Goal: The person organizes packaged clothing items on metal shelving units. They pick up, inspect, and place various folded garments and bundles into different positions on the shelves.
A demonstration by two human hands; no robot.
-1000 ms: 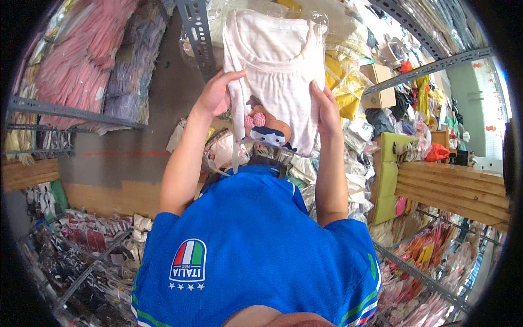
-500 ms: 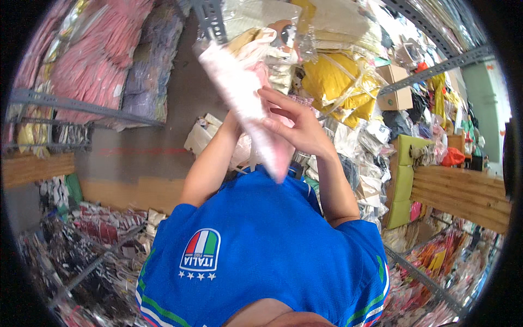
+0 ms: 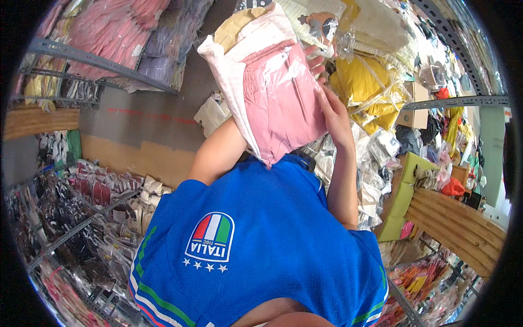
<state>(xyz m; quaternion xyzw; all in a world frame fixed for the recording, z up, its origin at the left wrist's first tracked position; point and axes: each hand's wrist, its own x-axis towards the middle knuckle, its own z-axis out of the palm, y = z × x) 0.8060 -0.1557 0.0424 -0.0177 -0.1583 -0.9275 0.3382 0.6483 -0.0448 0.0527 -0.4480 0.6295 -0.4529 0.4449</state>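
Note:
A folded pink garment with a gathered, elastic-looking band lies in clear plastic, together with a white piece of clothing and a tan piece. My left forearm passes beneath this bundle and supports it from below. Most of that hand is hidden; the fingertips past the bundle's right edge seem to belong to my left hand. My right hand grips the right edge of the pink garment, thumb side against it. The bundle is held up in front of my chest, its wide face turned up.
Bagged pink clothes fill a metal shelf at left. Yellow bagged clothes lie just beyond my right hand. A slotted metal shelf bar crosses at right, near a cardboard box and a green padded piece.
The bundle has turned from nearly edge-on to showing its broad pink face. My right hand has moved right, to its edge. The view has shifted slightly.

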